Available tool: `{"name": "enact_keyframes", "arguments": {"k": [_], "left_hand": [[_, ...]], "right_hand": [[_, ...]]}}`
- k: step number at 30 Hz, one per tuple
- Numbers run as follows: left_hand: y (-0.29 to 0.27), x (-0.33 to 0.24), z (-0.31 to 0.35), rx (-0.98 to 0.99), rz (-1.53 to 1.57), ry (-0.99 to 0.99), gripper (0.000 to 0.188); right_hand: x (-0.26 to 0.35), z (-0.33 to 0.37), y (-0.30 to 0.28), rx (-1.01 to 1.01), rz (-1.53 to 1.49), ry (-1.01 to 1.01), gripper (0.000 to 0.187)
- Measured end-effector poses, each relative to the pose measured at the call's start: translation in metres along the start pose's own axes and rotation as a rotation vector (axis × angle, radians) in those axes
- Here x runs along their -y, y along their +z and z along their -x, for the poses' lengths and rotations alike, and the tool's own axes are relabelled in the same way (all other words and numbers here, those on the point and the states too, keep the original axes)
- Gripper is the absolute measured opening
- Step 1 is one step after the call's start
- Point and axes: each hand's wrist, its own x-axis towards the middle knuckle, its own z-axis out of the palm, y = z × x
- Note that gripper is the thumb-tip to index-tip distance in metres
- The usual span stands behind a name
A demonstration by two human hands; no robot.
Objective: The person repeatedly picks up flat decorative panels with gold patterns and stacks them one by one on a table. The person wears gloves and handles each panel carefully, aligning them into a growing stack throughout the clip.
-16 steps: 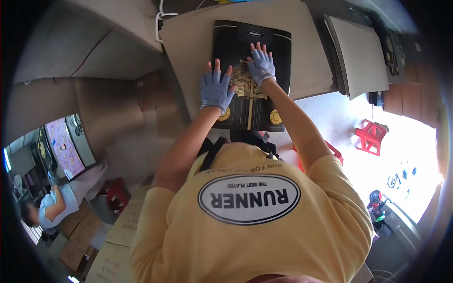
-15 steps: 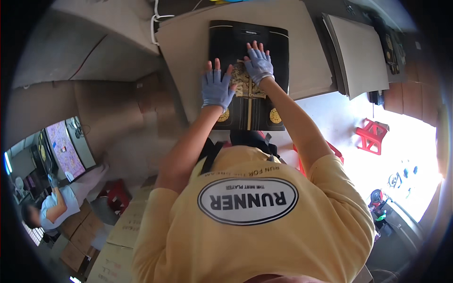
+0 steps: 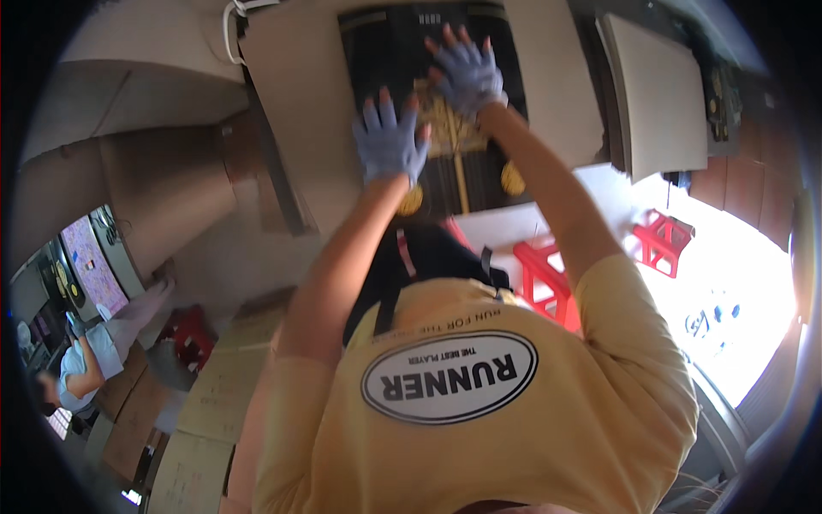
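Note:
A flat black panel [image 3: 385, 60] with gold line patterns and round gold emblems lies on a grey-brown board surface [image 3: 291, 86]. My left hand [image 3: 387, 141], in a blue-grey glove with bare fingertips, rests flat with fingers spread over the panel's left part. Farther forward, my right hand [image 3: 467, 75], gloved the same way, lies palm down right of the panel's middle with its fingers apart. Between and under the hands, part of the gold pattern [image 3: 449, 128] is covered. Neither hand grips anything.
Large grey boards [image 3: 655, 94] are stacked at the right. Red plastic stools [image 3: 544, 278] stand below the work surface, one [image 3: 664, 242] farther right. Cardboard boxes [image 3: 201, 411] lie at lower left. Another person [image 3: 86, 368] works at the far left.
The view has shifted, so the panel sits higher and slightly turned in it. Both hands stay flat on the panel, and the right hand's fingers are spread wider.

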Motion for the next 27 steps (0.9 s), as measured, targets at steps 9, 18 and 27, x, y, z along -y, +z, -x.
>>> {"name": "enact_keyframes", "arguments": {"k": [9,18,27], "left_hand": [[0.003,0.010,-0.018,-0.106,-0.050,0.087,0.066],[0.005,0.008,-0.024,-0.144,-0.068,0.113,0.059],[0.017,-0.009,-0.019,-0.091,-0.119,0.157,0.058]], "right_hand": [[0.031,0.072,-0.065,0.303,0.113,-0.032,0.055],[0.029,0.150,-0.045,0.094,0.028,0.074,0.053],[0.017,0.125,-0.050,0.163,0.003,0.052,0.056]]}}
